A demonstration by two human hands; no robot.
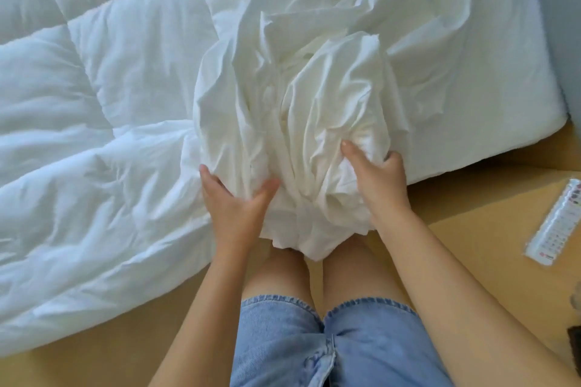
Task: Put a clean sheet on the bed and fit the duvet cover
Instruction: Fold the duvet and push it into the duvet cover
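The duvet cover [298,110] is a white, faintly cream cloth, thin and heavily creased. It lies in a long rumpled heap down the middle of the bed [490,122], from the far side to the near edge. Its near end is gathered into a thick bunch with deep folds running lengthways. The lowest folds spill over the bed's near edge and hang in front of the person's bare knees [342,258]. Farther back the cloth spreads out flatter toward the right, with broad soft wrinkles.

The left hand [234,204] grasps the left side of the bunch, thumb spread toward the middle and fingers pressed into the cloth. The right hand [377,182] clutches the right side, with a wad of fabric pinched between its thumb and curled fingers. Both hands sit at the near edge of the bed, with the gathered cloth between them.

To the left lies the duvet [94,135], puffy, quilted in large squares and a cooler white than the cover. It touches the cover's left side, and its near part droops over the edge onto the wooden floor [471,198]. The right part of the bed is white and mostly smooth. A remote control [556,223] lies on the floor to the right, well apart from the bed. The person wears denim shorts [314,339].
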